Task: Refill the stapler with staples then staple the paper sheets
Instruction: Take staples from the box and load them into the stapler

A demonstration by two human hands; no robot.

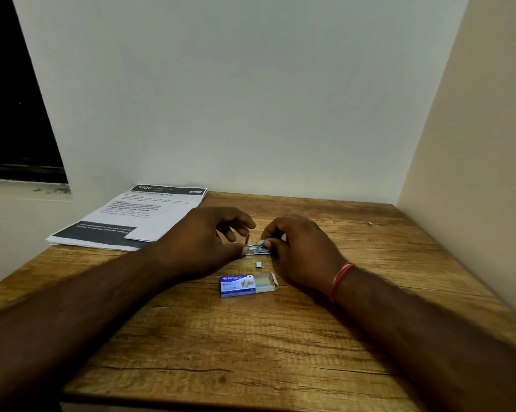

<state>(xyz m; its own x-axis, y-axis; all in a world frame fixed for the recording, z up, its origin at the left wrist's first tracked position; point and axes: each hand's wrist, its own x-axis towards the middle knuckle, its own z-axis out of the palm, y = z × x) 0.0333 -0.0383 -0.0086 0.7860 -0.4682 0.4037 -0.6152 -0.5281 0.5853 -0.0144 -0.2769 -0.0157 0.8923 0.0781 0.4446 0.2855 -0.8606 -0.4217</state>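
1. Lying on the brown wood-grain tabletop (250,337) between both hands: small silver metal stapler (259,249), mostly hidden.
2. Pinching its left end: left hand (203,242), fingers (244,250) narrow.
3. Curling closed over its right end: right hand (301,251).
4. Resting just nearer: short silver staple strip (258,264), then open blue-and-white cardboard staple box (246,285).
5. Sitting at far left: stacked printed white paper sheets (131,218).

Dim, flat indoor light, slightly warm on the right wall (473,129). Soft shadows under both forearms on the worktop (250,352). Wide-angle bend at edges. Forearms blurred near frame bottom; paper text unreadable. No glare.
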